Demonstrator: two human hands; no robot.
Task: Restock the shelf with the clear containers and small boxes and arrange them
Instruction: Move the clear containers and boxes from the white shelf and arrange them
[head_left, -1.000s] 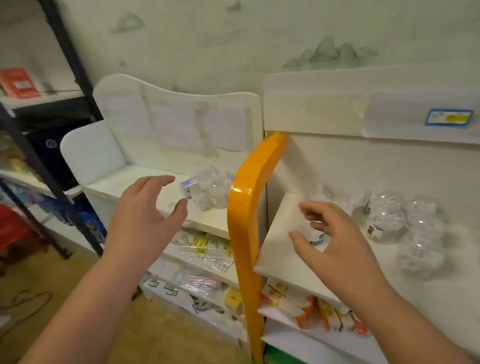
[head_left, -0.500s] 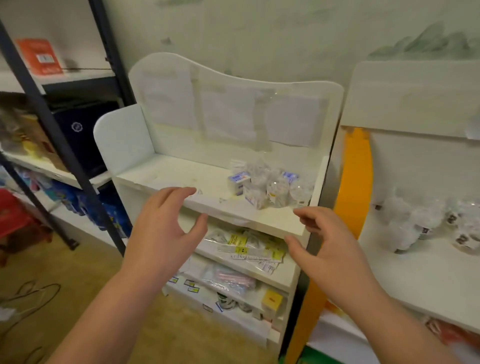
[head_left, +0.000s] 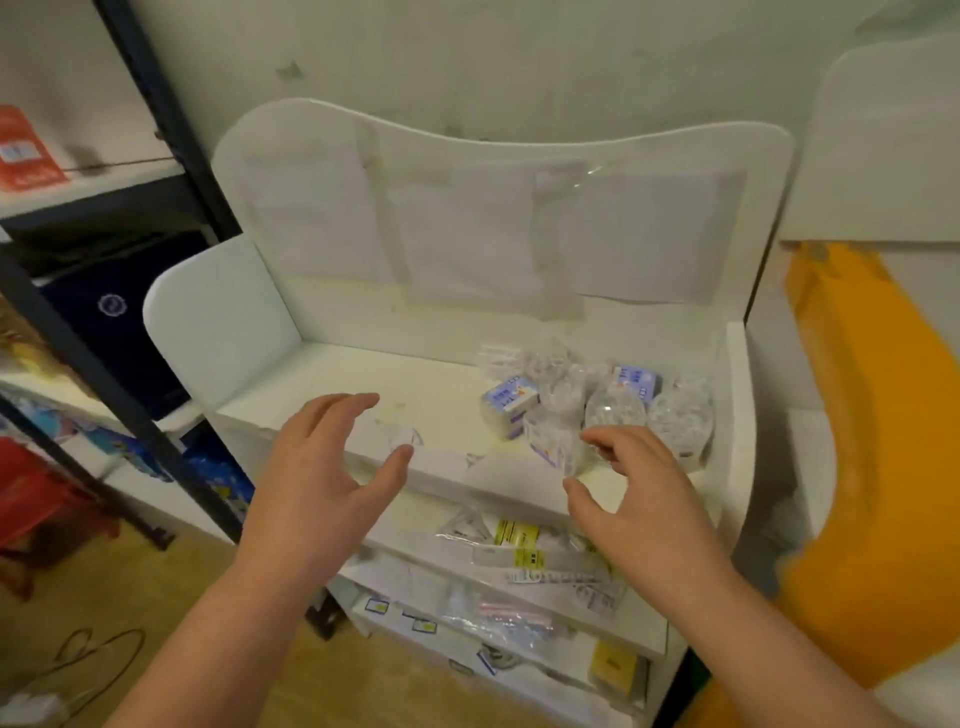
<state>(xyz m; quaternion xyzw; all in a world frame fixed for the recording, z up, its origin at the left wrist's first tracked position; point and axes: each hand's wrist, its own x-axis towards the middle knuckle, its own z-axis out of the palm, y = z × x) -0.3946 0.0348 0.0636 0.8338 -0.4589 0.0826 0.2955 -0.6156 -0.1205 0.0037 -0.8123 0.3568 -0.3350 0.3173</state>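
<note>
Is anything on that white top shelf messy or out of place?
Yes. The clear containers and small boxes sit in a loose jumble at the right end of the top shelf, some boxes tilted, while its left half is bare. The shelf's front edge also looks chipped. Both hands are open and empty.

Clear containers (head_left: 615, 413), small boxes (head_left: 510, 402) — clustered shelf-right (head_left: 363, 384).

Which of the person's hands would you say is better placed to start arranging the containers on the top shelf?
Right hand: it hovers open beside the clear containers; the left hand is over bare shelf.
</note>
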